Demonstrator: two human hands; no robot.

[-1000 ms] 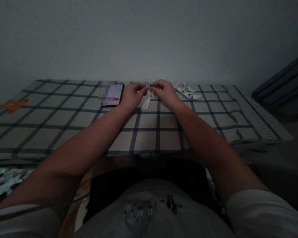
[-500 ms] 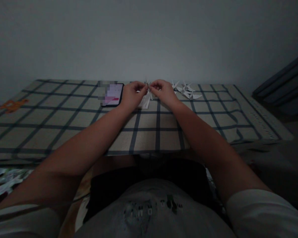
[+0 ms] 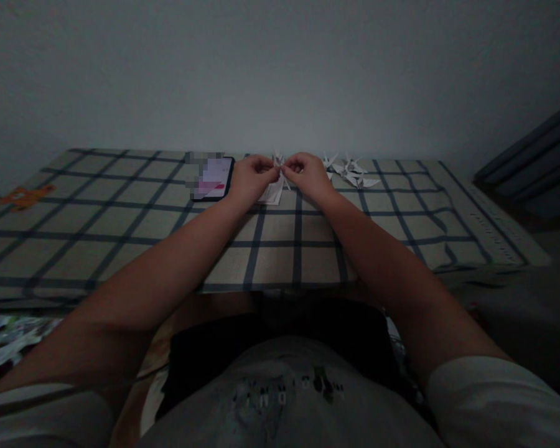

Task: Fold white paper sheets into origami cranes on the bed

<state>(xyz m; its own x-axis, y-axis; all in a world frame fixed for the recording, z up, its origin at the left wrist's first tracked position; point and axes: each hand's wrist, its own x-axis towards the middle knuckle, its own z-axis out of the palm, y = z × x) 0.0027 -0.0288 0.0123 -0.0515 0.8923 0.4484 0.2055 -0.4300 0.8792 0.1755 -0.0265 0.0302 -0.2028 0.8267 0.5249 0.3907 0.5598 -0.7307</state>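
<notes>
Between my fingertips is a small folded white paper crane [image 3: 279, 158], its pointed tips sticking up and down. My left hand [image 3: 254, 177] pinches it from the left side. From the right, my right hand [image 3: 308, 175] pinches it with thumb and forefinger. Much of the crane is hidden by the fingers. Under my left hand lies a stack of white paper [image 3: 271, 193], partly covered. Several folded paper cranes [image 3: 353, 169] rest on the cloth just right of my right hand.
A phone [image 3: 213, 178] with a lit screen lies left of my left hand. An orange item [image 3: 27, 197] is at the far left of the checked tablecloth [image 3: 121, 211]. The table's back edge meets a plain wall [image 3: 280, 74].
Both hands keep their pinch at nearly the same place. The crane has turned slightly between the fingers, and its lower tip now points further to the right.
</notes>
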